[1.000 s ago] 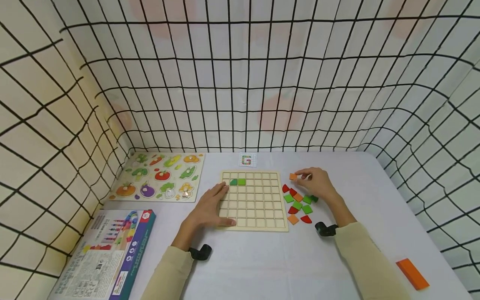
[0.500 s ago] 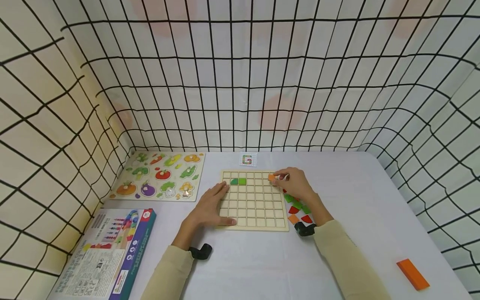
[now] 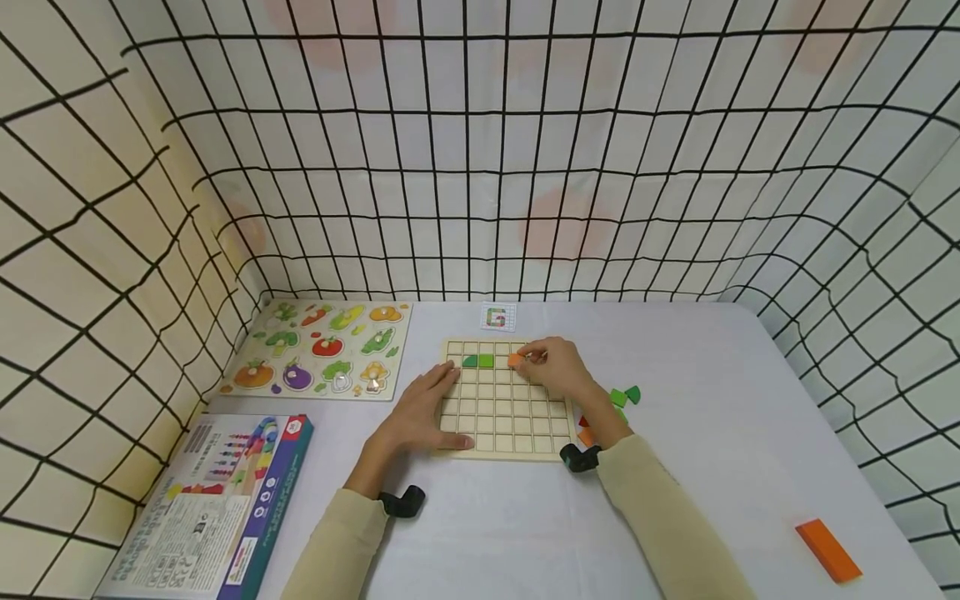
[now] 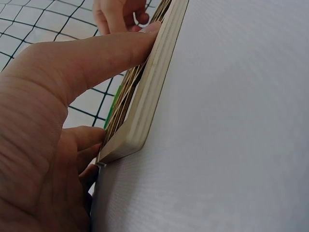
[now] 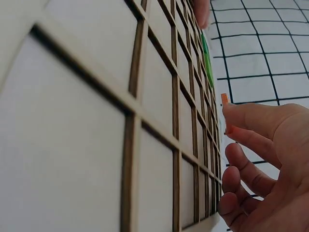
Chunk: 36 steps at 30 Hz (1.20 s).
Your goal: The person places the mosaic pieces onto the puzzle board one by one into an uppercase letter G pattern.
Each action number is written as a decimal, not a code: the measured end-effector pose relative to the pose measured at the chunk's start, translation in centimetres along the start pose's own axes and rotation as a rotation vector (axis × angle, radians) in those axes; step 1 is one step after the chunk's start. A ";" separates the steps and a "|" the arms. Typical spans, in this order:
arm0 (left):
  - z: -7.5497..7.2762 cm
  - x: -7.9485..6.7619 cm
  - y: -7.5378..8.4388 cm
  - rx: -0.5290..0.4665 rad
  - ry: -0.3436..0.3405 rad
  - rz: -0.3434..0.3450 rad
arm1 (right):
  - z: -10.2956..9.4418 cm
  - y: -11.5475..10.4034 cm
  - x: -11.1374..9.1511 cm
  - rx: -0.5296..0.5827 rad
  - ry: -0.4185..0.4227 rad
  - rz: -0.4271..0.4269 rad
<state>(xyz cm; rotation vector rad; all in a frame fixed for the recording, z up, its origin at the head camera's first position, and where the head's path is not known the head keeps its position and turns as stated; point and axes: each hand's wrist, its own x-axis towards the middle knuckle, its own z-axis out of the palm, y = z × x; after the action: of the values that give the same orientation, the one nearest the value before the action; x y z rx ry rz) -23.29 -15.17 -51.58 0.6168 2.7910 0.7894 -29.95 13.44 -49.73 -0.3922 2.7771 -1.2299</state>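
Note:
My right hand [image 3: 558,367] pinches an orange square tile [image 3: 513,360] between thumb and forefinger over the upper part of a wooden grid board [image 3: 504,422]. From the right wrist, the orange tile [image 5: 224,98] shows edge-on at the fingertips, the other fingers loosely bent. My left hand [image 3: 416,414] rests along the board's left side, fingers spread, with the thumb [image 4: 125,48] on its front rim. A green quarter-round tile [image 3: 470,361] and a green square tile [image 3: 486,361] lie side by side in the second row, left of the orange tile.
Loose green tiles [image 3: 618,397] and orange and red ones lie right of the board, partly behind my right forearm. Behind it is a small pattern card [image 3: 498,317]. A vegetable puzzle [image 3: 315,368] and a printed box [image 3: 217,500] lie left; an orange block [image 3: 828,550] lies far right.
My right hand has carried the orange tile leftward from beside the loose tiles to over the board's second row. The left hand has stayed on the board.

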 end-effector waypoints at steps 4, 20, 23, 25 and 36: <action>0.0 0.0 0.0 -0.002 0.000 -0.006 | 0.5 -0.7 0.2 -0.002 -0.018 -0.001; -0.1 0.3 0.2 0.013 0.001 -0.001 | 1.3 -2.0 0.7 -0.077 -0.023 0.094; -0.1 0.2 0.1 0.012 0.000 0.001 | 1.4 -1.8 0.7 -0.071 -0.026 0.092; 0.0 0.2 0.1 0.014 -0.004 -0.001 | 1.4 -1.6 0.7 -0.058 -0.028 0.089; 0.1 0.1 0.1 -0.003 0.013 0.011 | -0.7 0.1 -0.7 0.002 0.018 0.056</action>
<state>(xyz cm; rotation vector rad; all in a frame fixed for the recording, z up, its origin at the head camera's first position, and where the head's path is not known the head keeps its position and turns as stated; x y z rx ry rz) -23.30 -15.08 -51.60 0.6288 2.8000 0.8026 -29.47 14.20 -49.31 -0.3025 2.7806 -1.2303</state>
